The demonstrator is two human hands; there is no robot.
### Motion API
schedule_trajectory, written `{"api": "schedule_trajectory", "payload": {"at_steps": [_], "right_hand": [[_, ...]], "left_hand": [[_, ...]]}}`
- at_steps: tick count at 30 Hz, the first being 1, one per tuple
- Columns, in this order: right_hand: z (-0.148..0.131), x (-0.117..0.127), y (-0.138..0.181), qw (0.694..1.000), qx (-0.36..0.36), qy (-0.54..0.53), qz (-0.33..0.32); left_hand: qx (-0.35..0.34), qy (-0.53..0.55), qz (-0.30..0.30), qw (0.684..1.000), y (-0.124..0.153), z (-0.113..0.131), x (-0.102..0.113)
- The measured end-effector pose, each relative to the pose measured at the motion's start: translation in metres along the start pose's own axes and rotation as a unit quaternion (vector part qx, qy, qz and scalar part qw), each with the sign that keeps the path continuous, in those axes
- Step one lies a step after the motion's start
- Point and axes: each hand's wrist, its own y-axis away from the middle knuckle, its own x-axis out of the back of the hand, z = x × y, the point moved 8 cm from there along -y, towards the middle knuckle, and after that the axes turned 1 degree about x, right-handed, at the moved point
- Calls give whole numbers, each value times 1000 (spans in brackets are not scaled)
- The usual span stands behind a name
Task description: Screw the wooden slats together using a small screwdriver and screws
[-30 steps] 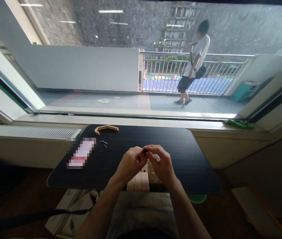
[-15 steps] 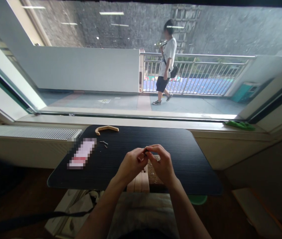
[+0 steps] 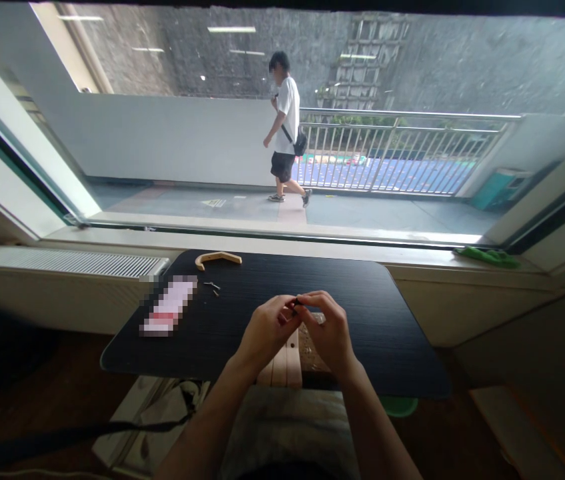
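Note:
My left hand (image 3: 270,327) and my right hand (image 3: 330,323) meet over the near middle of the table, fingers pinched together. Between their fingertips is a small dark piece (image 3: 296,304), mostly covered and too small to name. Below the hands lie pale wooden strips (image 3: 282,367) with a dark hole near the far end. Beside them, partly under my right hand, is a brown, speckled block (image 3: 312,350). Over at the far left, a curved wooden hook-shaped piece (image 3: 220,257) rests on the dark table (image 3: 382,333).
Small metal bits (image 3: 211,285) lie left of my hands, near a blurred pink-and-white item (image 3: 170,303). A green cloth (image 3: 487,257) is on the windowsill. A radiator (image 3: 87,267) stands at left. Outside the window, a person (image 3: 285,127) walks by a railing.
The person outside has walked to the left. My hands keep their pinch on the dark piece, their pose almost the same. The whole view has shifted slightly.

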Motion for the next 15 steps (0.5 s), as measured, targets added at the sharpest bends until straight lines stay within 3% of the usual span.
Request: {"api": "schedule_trajectory", "payload": {"at_steps": [15], "right_hand": [[-8,1,-6,998,17,56,22]], "left_hand": [[-48,-59,-39,996,-8,11,4]]}}
